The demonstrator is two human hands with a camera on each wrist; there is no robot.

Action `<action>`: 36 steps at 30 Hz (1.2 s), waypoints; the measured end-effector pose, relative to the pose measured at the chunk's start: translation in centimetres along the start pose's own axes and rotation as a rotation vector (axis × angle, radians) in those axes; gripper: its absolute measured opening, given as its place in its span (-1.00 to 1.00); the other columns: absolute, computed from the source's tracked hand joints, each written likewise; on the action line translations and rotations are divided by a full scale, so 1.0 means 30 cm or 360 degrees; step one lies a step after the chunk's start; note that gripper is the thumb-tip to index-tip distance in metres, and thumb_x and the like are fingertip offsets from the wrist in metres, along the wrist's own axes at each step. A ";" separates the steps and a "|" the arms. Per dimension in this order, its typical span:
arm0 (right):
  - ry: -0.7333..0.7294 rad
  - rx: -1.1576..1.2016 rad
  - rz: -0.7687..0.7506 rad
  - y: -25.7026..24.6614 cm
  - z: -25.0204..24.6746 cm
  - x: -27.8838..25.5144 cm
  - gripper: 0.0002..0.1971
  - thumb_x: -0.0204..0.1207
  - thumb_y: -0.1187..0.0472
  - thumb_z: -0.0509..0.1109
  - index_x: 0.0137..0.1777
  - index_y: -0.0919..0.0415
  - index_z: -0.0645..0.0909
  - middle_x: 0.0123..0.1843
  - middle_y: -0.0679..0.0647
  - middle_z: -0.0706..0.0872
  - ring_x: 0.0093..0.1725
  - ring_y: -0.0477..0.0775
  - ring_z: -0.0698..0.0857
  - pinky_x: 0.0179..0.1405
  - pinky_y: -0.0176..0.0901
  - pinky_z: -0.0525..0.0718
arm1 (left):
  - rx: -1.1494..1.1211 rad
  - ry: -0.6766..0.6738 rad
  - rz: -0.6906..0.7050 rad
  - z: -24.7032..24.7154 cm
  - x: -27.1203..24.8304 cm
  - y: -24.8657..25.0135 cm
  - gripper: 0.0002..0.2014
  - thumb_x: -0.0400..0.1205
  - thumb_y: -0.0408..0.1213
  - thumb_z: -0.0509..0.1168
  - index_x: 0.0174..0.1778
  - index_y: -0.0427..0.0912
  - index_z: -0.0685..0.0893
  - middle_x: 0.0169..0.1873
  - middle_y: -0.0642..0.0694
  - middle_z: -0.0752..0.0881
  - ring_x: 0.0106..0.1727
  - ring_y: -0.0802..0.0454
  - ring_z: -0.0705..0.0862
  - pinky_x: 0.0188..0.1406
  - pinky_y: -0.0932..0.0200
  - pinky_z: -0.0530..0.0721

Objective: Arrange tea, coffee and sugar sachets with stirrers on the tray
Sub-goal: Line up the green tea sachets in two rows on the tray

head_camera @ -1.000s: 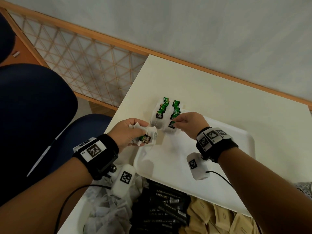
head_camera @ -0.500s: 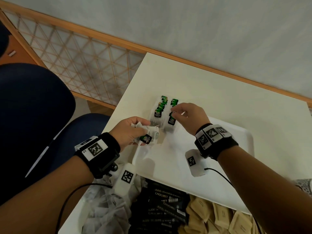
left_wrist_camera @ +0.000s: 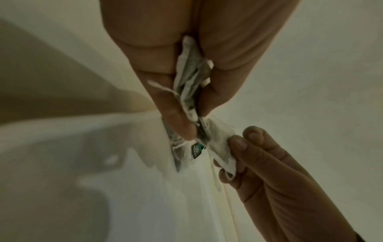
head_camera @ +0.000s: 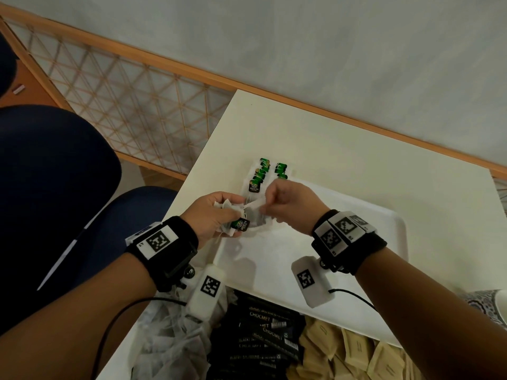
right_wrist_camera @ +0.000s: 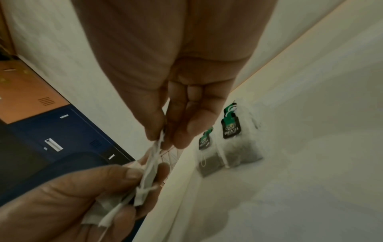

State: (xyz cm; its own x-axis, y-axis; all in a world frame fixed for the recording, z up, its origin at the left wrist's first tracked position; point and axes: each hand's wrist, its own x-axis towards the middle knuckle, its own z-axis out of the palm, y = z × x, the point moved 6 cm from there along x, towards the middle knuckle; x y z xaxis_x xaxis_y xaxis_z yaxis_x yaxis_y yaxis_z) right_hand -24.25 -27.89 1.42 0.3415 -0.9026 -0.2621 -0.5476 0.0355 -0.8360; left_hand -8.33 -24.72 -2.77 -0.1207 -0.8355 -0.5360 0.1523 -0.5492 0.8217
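Left hand (head_camera: 212, 215) clutches bunch of tea bags (left_wrist_camera: 190, 85), fingers (left_wrist_camera: 176, 117) curled round them. Right hand (head_camera: 288, 204) pinches single tea bag (left_wrist_camera: 220, 147) between thumb and fingers (left_wrist_camera: 238, 144), drawn from bunch, long axis running hand to hand. Two rows of laid tea bags (head_camera: 259, 178) just beyond fingers, at far-left corner of tray (head_camera: 384, 242) on counter (head_camera: 356, 160), tags pointing away.

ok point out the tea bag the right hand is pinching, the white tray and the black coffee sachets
tea bag (left_wrist_camera: 220, 147), left wrist view, its paper pouch
white tray (head_camera: 356, 259), head view, bare floor
black coffee sachets (head_camera: 263, 333), head view, top sachet
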 end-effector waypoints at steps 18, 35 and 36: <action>-0.0033 -0.1004 -0.0206 0.005 -0.004 0.059 -0.74 0.63 0.07 0.30 0.23 0.03 0.72 -0.05 -0.03 0.52 0.14 0.01 0.52 0.13 -0.13 0.49 | -0.0303 0.0098 -0.0036 -0.081 0.003 0.023 -0.70 0.60 -0.67 0.19 0.05 -0.17 0.58 0.05 -0.23 0.62 -0.11 -0.13 0.68 -0.35 0.10 0.78; 0.0011 -0.0888 0.0043 0.010 0.021 0.189 -0.73 0.58 0.12 0.31 0.23 -0.04 0.71 0.20 -0.10 0.74 0.13 -0.05 0.65 0.11 -0.19 0.61 | -0.0298 0.0169 0.0097 -0.122 0.008 0.050 -0.73 0.60 -0.54 0.29 0.06 -0.06 0.62 0.07 -0.19 0.67 -0.08 -0.10 0.71 -0.38 0.10 0.78; 0.0030 -0.0875 0.0037 0.013 0.017 0.189 -0.73 0.57 0.10 0.32 0.23 -0.04 0.70 0.16 -0.08 0.73 0.08 -0.07 0.64 0.07 -0.20 0.60 | -0.0296 0.0162 0.0097 -0.115 0.009 0.049 -0.73 0.61 -0.54 0.29 0.06 -0.06 0.62 0.05 -0.18 0.67 -0.10 -0.09 0.71 -0.38 0.11 0.78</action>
State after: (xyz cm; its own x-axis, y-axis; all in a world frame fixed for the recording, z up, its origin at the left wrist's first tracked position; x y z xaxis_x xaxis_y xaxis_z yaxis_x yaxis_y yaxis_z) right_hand -22.13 -32.76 -0.63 0.3134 -0.9120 -0.2646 -0.8749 -0.1690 -0.4538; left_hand -4.75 -25.82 -2.38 -0.0077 -0.8596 -0.5110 0.3357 -0.4835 0.8084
